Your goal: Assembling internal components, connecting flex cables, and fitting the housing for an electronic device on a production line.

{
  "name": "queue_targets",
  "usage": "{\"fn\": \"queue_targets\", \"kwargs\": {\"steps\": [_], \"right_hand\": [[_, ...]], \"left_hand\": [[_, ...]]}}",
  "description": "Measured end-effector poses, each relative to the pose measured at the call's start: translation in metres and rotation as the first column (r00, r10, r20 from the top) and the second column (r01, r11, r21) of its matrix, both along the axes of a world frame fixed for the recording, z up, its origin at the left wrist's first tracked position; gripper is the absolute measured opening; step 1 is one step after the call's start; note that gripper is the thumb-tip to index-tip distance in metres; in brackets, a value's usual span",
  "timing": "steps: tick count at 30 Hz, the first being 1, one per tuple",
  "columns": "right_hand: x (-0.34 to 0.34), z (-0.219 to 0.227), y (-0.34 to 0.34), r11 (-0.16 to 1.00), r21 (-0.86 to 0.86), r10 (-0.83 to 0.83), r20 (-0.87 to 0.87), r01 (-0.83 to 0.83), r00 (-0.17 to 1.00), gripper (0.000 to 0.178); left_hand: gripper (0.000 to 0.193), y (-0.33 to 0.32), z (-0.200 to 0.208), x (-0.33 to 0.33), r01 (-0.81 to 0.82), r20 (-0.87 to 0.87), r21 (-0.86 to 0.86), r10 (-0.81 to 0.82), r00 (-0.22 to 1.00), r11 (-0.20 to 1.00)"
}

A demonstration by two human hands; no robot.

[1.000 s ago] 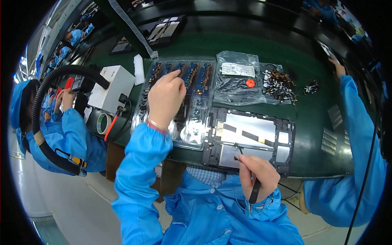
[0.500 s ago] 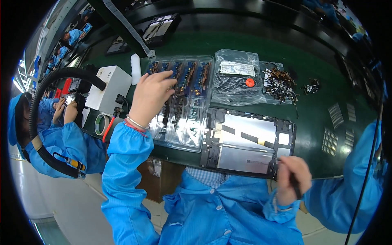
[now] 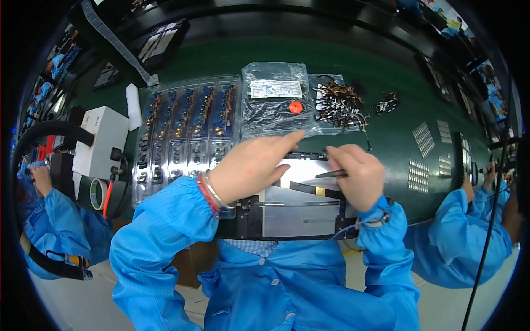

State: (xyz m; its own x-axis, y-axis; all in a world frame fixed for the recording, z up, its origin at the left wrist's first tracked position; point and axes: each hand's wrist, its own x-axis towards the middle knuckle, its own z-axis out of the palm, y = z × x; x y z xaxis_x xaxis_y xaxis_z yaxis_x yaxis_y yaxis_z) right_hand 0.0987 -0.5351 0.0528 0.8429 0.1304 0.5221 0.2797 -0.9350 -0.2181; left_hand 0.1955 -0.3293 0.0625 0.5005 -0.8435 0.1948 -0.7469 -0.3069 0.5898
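Observation:
In front of me lies a tablet casing (image 3: 300,219) with its inside facing up, showing a silvery panel crossed by dark and yellow strips. My left hand (image 3: 248,165) reaches over its upper left part, thumb and index finger apart near the far edge. The back of that hand hides whatever is under the palm. My right hand (image 3: 359,174) is closed around dark tweezers (image 3: 331,174), whose tip points left just over the silvery panel. Left of the casing, a clear plastic tray (image 3: 190,138) carries rows of small blue circuit boards.
Beyond the casing are a clear bag (image 3: 276,118), a pile of small cables (image 3: 339,105) and a smaller pile (image 3: 386,103). Small metallic sheets (image 3: 424,139) lie right. A white box (image 3: 102,140), black hose (image 3: 49,129) and tape roll (image 3: 99,193) stand left. Co-workers sit both sides.
My left hand has moved from the tray of boards to the casing's upper left. The right hand with the tweezers has gone from the lower right corner up over the panel. The view has shifted right.

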Motion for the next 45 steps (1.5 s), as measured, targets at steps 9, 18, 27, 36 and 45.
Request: {"fn": "queue_targets", "kwargs": {"steps": [9, 18, 27, 36, 45], "right_hand": [[0.005, -0.012, 0.013, 0.970, -0.204, 0.125, -0.042, -0.131, 0.991, 0.023], [0.006, -0.008, 0.029, 0.877, -0.473, 0.082, -0.030, -0.087, 0.996, 0.028], [-0.023, 0.024, -0.008, 0.994, 0.004, -0.104, -0.247, 0.108, 0.963, 0.029], [-0.063, -0.002, -0.032, 0.960, 0.149, -0.184, -0.295, 0.236, 0.938, 0.032], [-0.054, -0.006, -0.038, 0.795, 0.547, -0.029, -0.396, 0.261, 0.918, 0.012]], "left_hand": [[0.076, -0.012, -0.014, 0.001, 0.033, -0.216, 0.024, -0.027, 0.976, 0.999], [0.078, -0.011, -0.012, 0.000, 0.055, -0.210, 0.000, -0.054, 0.976, 0.998], [0.072, -0.005, -0.019, -0.005, 0.175, 0.308, 0.131, -0.208, 0.929, 0.976], [0.063, -0.010, -0.005, -0.008, 0.191, 0.386, 0.190, -0.252, 0.887, 0.963], [0.050, -0.009, -0.006, -0.004, 0.225, 0.357, 0.207, -0.288, 0.888, 0.952]]}}
